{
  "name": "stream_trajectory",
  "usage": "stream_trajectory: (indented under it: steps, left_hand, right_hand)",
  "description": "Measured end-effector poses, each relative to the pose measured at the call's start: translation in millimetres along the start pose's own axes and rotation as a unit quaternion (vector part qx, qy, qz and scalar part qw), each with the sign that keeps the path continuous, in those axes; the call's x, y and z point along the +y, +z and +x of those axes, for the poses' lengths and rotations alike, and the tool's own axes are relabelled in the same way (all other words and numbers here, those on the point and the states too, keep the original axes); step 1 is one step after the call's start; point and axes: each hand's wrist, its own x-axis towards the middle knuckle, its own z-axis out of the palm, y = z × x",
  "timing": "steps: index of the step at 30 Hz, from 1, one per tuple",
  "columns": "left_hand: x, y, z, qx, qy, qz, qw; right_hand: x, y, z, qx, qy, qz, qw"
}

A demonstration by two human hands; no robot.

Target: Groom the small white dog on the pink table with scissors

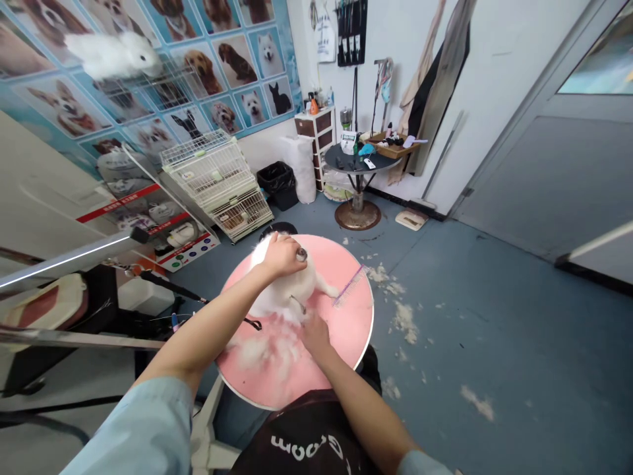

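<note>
A fluffy white dog is on a round pink grooming table. My left hand rests on top of the dog with its fingers curled into the coat. A small round brownish shape shows at its fingertips, too small to name. Low on the dog's near side, my right hand is closed around a slim metal-edged tool; most of it is hidden by the hand and fur. A purple-backed comb lies at the table's right edge, by an outstretched leg. Loose white fur covers the near left of the tabletop.
Clumps of fur lie on the blue floor to the right. A black strap and a metal arm reach in from the left. Behind stand stacked cages, a black bin and a round dark table with supplies.
</note>
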Motion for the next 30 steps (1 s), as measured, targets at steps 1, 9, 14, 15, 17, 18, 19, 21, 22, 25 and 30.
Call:
stream_trajectory:
  steps: [1, 9, 14, 15, 17, 18, 19, 21, 22, 25, 30]
  left_hand:
    - [2, -0.3, 0, 0.0, 0.004, -0.004, 1.0]
    - [8, -3.5, 1, 0.0, 0.014, -0.021, 1.0]
    - [5, -5.2, 0, 0.009, 0.016, -0.013, 1.0]
    - [5, -5.8, 1, 0.011, 0.018, -0.013, 1.0]
    - [5, -7.8, 2, 0.011, 0.021, -0.017, 1.0]
    - [6, -9.1, 3, 0.009, 0.022, -0.02, 1.0]
    - [6, -10.4, 3, 0.006, 0.021, -0.023, 0.999]
    - [6, -13.0, 5, 0.002, 0.016, -0.025, 1.0]
    - [6, -14.1, 6, 0.0, 0.011, -0.024, 1.0]
    - [1, -15.7, 9, 0.0, -0.005, -0.022, 1.0]
    - [-8, -15.8, 10, 0.003, -0.013, -0.033, 0.999]
  right_hand:
    - [0, -1, 1, -0.006, 0.001, 0.01, 1.0]
    - [8, -14, 0, -0.002, -0.018, 0.013, 1.0]
    - [10, -19, 5, 0.004, -0.028, -0.025, 0.999]
    - [11, -19, 8, -0.001, -0.026, -0.032, 0.999]
    - [13, -20, 13, -0.018, -0.02, -0.019, 0.999]
    - [15, -21, 15, -0.025, -0.021, -0.003, 0.999]
    - [17, -21, 17, -0.028, -0.026, 0.012, 0.999]
    - [19, -23, 19, -0.02, -0.045, 0.02, 0.999]
    - [20, -24, 21, -0.013, -0.057, 0.011, 0.998]
    - [22, -29, 26, -0.017, -0.071, -0.011, 0.997]
    - [26, -39, 36, -0.065, -0.096, 0.016, 0.993]
